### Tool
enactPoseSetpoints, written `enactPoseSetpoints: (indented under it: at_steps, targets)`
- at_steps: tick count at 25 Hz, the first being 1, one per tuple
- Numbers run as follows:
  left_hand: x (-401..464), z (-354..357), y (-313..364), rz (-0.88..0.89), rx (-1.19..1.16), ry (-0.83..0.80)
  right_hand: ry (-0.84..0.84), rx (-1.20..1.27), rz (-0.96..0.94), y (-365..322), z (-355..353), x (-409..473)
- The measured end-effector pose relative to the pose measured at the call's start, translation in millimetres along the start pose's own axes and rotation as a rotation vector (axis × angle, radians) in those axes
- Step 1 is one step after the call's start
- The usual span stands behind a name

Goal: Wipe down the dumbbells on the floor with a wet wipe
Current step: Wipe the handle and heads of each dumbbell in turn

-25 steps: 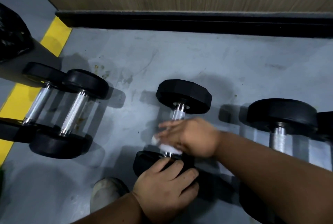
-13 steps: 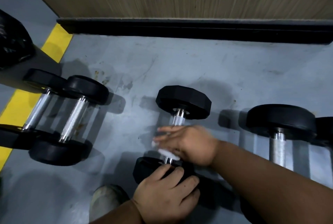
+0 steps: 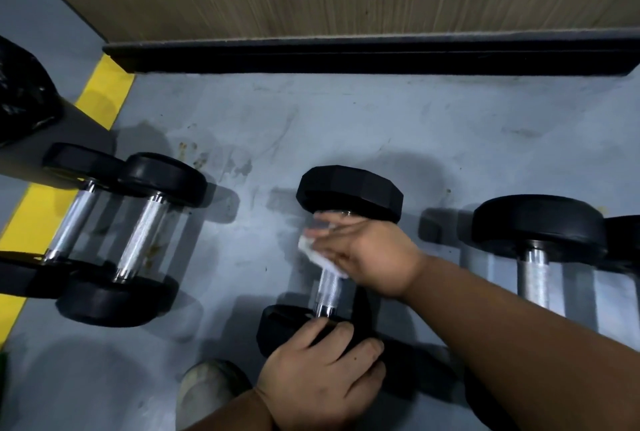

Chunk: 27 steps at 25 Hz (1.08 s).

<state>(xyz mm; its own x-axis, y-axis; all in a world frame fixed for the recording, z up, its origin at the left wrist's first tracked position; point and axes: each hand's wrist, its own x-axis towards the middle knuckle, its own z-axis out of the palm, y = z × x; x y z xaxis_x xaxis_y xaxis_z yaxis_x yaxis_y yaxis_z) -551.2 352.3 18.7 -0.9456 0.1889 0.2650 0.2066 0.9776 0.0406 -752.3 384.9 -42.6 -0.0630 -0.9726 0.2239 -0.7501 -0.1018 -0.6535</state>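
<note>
A black dumbbell (image 3: 349, 193) with a chrome handle lies on the grey floor in the middle of the view. My right hand (image 3: 367, 252) presses a white wet wipe (image 3: 317, 254) onto the upper part of that handle, close under the far head, with blurred fingers wrapped over it. My left hand (image 3: 322, 378) grips the near head of the same dumbbell, which it mostly hides. Bare chrome shows between the two hands.
Two dumbbells (image 3: 138, 240) lie side by side at the left, partly over a yellow floor stripe (image 3: 100, 94). Two larger dumbbells (image 3: 536, 243) lie at the right. A black bag (image 3: 20, 94) sits far left. A shoe (image 3: 207, 392) is by my left wrist. A wooden wall with a black skirting (image 3: 346, 56) runs behind.
My right hand has slid the wipe up the handle from its lower part toward the far head. My left hand stays on the near head.
</note>
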Motion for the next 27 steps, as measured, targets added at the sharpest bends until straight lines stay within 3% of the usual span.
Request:
enactPoseSetpoints:
  at_steps: [2, 6, 9, 14, 18, 23, 27]
  targets:
    - [-0.2, -2.0, -1.5, -0.009, 0.005, -0.010, 0.114, 0.038, 0.101, -4.6, 8.9, -4.0]
    - [2.2, -0.9, 0.1, -0.112, -0.009, -0.035, -0.039, 0.159, -0.046, -31.0, 20.2, -31.7]
    - [3.7, -1.0, 0.2, -0.096, -0.011, 0.002, -0.080, 0.072, -0.117, -19.8, 14.4, -21.3]
    - [-1.6, -0.3, -5.1, -0.055, -0.020, 0.015, 0.085, 0.071, 0.137, -2.3, 5.0, 2.7]
    - [-0.6, -0.9, -5.6, -0.157, -0.062, -0.021, -0.161, 0.156, -0.097, -27.0, 10.6, -30.3]
    - [11.1, -11.9, 0.5, -0.210, -0.232, 0.047, -0.133, 0.199, -0.049, -22.0, 11.6, -28.2]
    - [-5.3, -28.7, -33.3, -0.087, -0.332, -0.103, -0.167, 0.174, -0.069, -20.2, 9.8, -27.5]
